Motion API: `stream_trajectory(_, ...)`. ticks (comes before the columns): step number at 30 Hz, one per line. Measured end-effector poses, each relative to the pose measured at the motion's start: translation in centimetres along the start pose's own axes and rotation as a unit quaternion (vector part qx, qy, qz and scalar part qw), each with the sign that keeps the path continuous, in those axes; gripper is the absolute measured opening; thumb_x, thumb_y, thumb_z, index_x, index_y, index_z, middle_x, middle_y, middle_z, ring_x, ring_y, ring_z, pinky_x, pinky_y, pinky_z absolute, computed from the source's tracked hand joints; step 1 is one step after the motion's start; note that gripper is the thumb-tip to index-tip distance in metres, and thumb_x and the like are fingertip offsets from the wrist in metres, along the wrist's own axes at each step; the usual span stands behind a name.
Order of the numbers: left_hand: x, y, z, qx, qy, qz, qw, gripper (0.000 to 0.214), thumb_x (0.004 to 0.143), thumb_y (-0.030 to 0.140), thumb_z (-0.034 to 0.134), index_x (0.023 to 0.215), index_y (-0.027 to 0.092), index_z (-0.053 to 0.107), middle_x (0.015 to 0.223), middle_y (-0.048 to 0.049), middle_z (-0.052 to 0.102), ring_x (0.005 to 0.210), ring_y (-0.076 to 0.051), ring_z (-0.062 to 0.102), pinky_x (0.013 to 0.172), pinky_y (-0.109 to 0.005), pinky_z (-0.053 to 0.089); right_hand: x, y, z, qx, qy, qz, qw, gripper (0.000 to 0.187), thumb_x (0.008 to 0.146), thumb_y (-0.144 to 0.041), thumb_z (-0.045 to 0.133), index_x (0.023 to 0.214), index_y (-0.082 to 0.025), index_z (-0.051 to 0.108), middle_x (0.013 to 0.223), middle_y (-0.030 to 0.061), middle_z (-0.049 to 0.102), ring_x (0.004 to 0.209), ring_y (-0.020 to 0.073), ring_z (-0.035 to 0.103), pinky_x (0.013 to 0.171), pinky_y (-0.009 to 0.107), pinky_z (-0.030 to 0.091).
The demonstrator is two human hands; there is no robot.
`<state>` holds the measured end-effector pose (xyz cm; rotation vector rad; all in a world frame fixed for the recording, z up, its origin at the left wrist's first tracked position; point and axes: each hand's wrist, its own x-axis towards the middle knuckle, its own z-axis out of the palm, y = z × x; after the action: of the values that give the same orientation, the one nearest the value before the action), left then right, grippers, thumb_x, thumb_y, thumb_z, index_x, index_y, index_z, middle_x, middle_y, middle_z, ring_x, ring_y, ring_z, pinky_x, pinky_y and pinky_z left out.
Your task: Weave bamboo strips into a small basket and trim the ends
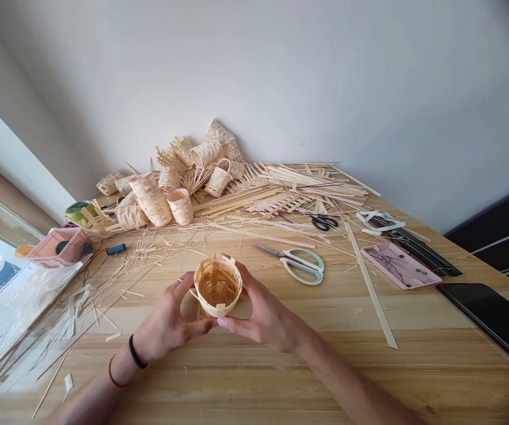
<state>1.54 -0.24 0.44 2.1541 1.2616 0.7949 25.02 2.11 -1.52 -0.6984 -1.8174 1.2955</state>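
A little woven basket (217, 285) sits between my hands; my left grip (166, 319) and my right grip (266, 313) are clamped on its sides; I cannot tell if it touches the wood bench (369, 369); white-handled scissors (297, 265) lie just to my right; a big pile of woven baskets (157, 189) stands farther ahead, by the wall (325, 88).

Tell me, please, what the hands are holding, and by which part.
The left hand and right hand hold a small woven basket by its side walls.

No readable text or labels anywhere.
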Motion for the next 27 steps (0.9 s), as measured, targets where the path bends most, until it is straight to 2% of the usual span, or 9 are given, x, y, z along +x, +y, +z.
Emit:
stream_trajectory(3,0.03,0.03,0.18,0.005,0.004,0.006,1.000,0.051,0.085,0.033,0.084,0.130,0.026,0.061,0.126,-0.0056,0.074,0.112,-0.025,0.071,0.098,-0.036,0.056,-0.10,0.00,-0.05,-0.005,-0.004,-0.001,1.000,0.101,0.081,-0.020,0.084,0.163,-0.042,0.028,0.165,0.0044,0.046,0.152,0.0301,0.046,0.128,0.052,0.037)
stream_trajectory(7,-0.01,-0.09,0.48,0.010,0.019,0.024,0.999,0.050,0.083,0.030,0.085,0.126,0.025,0.062,0.121,-0.0054,0.074,0.108,-0.025,0.071,0.095,-0.035,0.057,-0.11,-0.38,0.06,-0.003,0.004,-0.009,1.000,0.096,0.080,-0.017,0.084,0.159,-0.039,0.035,0.162,0.0048,0.051,0.149,0.0298,0.049,0.124,0.047,0.043)
stream_trajectory(14,-0.23,-0.19,0.74,0.020,0.032,0.039,0.999,0.037,0.083,0.027,0.084,0.114,0.023,0.065,0.107,-0.0041,0.073,0.094,-0.022,0.070,0.087,-0.033,0.057,0.21,-0.60,0.50,-0.011,0.030,-0.008,0.999,0.088,0.080,-0.019,0.085,0.154,-0.039,0.042,0.146,0.0033,0.065,0.133,0.0284,0.064,0.114,0.045,0.053)
stream_trajectory(18,-0.21,-0.02,0.81,0.012,0.027,0.033,0.999,0.035,0.083,0.027,0.082,0.112,0.023,0.064,0.107,-0.0050,0.072,0.093,-0.022,0.069,0.086,-0.033,0.057,0.22,-0.66,0.56,-0.006,0.030,-0.005,1.000,0.084,0.080,-0.018,0.084,0.152,-0.038,0.044,0.140,0.0028,0.068,0.127,0.0275,0.067,0.112,0.045,0.054)
stream_trajectory(23,-0.04,0.12,0.73,0.024,0.035,0.016,0.999,0.040,0.082,0.028,0.082,0.117,0.022,0.062,0.110,-0.0061,0.073,0.096,-0.024,0.071,0.086,-0.035,0.059,0.12,-0.88,0.35,0.003,0.014,0.004,1.000,0.083,0.082,-0.019,0.083,0.152,-0.040,0.045,0.147,0.0028,0.064,0.134,0.0288,0.063,0.118,0.049,0.049)
stream_trajectory(27,0.21,-0.04,0.37,0.054,0.099,0.017,0.993,0.046,0.083,0.031,0.081,0.123,0.022,0.061,0.116,-0.0070,0.074,0.102,-0.026,0.072,0.088,-0.037,0.059,0.15,-0.50,-0.02,0.017,0.029,0.006,0.999,0.079,0.088,-0.026,0.080,0.156,-0.036,0.041,0.159,0.0064,0.054,0.144,0.0289,0.056,0.120,0.050,0.048)
